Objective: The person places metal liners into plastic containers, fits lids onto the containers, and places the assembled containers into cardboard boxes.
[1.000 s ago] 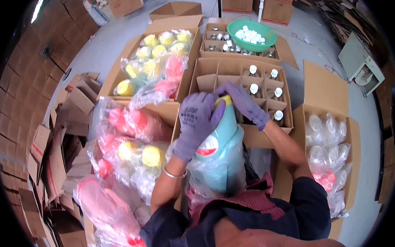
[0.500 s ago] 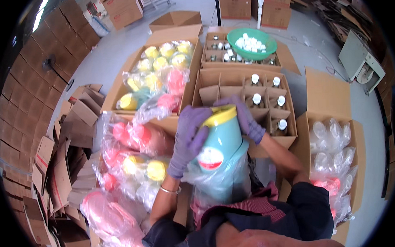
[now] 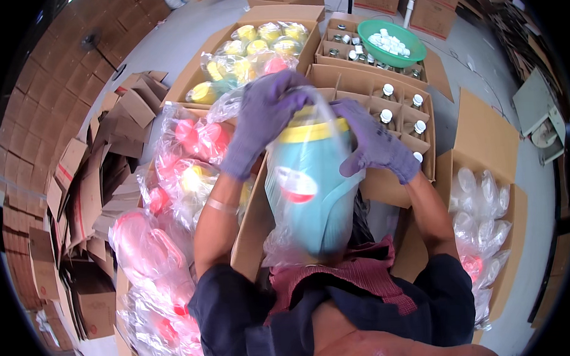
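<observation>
A teal jug (image 3: 317, 196) with a yellow lid (image 3: 305, 130) stands close in front of my body, with a red-and-white label on its side. A clear plastic bag (image 3: 323, 107) surrounds it and rises in a blurred fold over the lid. My left hand (image 3: 264, 109), in a purple glove, pinches the bag's upper edge at the lid's left. On the right side my right hand (image 3: 381, 143), gloved alike, curves around the jug's top, its fingers at the lid and its thumb against the jug's side.
Bagged pink and yellow-lidded jugs (image 3: 199, 140) fill boxes at the left and far left. Ahead, a divided carton (image 3: 364, 103) holds white-capped bottles, and a green bowl (image 3: 368, 34) of white caps rests on another. Bagged clear items (image 3: 481, 234) sit at right; flattened cardboard (image 3: 103, 178) leans at left.
The bag has come up over the jug's lid, drawn by my left hand. My right hand has shifted from behind the rim to the jug's right side. The view has also shifted.
</observation>
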Action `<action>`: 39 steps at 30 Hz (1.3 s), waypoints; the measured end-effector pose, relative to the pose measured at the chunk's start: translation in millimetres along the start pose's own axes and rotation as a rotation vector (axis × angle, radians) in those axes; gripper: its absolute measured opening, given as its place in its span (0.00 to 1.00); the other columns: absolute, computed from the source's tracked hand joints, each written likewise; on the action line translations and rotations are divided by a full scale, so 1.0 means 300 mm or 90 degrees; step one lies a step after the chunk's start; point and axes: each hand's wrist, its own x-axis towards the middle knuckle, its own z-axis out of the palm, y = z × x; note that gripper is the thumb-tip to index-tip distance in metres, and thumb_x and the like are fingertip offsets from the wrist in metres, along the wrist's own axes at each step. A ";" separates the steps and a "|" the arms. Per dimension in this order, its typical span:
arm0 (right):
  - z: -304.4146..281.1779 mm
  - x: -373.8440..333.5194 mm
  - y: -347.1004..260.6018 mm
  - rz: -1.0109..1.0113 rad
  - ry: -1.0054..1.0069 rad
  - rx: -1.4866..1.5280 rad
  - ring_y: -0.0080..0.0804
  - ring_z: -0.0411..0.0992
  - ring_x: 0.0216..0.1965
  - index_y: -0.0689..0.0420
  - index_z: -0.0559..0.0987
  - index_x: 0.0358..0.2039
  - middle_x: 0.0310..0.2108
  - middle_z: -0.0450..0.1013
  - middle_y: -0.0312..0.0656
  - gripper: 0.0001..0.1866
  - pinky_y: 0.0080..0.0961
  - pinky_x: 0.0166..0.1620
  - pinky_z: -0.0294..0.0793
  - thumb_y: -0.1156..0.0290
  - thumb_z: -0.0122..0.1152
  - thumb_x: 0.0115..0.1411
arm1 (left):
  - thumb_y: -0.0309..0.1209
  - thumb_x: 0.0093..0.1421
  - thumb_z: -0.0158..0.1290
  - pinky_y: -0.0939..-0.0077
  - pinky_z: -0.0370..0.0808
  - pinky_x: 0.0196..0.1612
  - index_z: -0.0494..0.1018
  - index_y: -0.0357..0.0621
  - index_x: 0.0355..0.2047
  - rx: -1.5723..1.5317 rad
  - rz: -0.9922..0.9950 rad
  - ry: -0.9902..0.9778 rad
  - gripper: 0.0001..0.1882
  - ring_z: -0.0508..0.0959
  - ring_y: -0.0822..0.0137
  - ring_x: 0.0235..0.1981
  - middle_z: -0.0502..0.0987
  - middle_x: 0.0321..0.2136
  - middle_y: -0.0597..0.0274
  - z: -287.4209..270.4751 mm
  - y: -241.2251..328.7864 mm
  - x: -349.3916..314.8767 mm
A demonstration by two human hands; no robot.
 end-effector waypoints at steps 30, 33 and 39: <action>0.875 0.408 0.435 0.001 -0.492 -0.356 0.43 0.76 0.43 0.53 0.79 0.39 0.40 0.78 0.45 0.17 0.43 0.50 0.70 0.56 0.52 0.57 | 0.34 0.64 0.51 0.76 0.76 0.36 0.76 0.31 0.38 -0.395 -0.503 0.476 0.15 0.78 0.71 0.33 0.79 0.36 0.58 0.125 -0.552 -0.778; 0.774 0.443 0.451 0.166 -0.392 -0.250 0.46 0.72 0.51 0.51 0.79 0.47 0.45 0.76 0.48 0.21 0.45 0.55 0.67 0.54 0.51 0.57 | 0.32 0.62 0.52 0.74 0.77 0.38 0.76 0.35 0.39 -0.292 -0.553 0.242 0.12 0.79 0.69 0.35 0.79 0.37 0.60 0.188 -0.790 -0.770; 0.776 0.553 0.199 -0.222 0.000 -0.133 0.50 0.60 0.61 0.44 0.76 0.51 0.60 0.62 0.48 0.23 0.48 0.62 0.58 0.53 0.61 0.55 | 0.30 0.60 0.51 0.68 0.72 0.46 0.71 0.36 0.49 -0.043 -0.382 0.095 0.18 0.75 0.61 0.42 0.76 0.42 0.54 0.344 -1.001 -0.668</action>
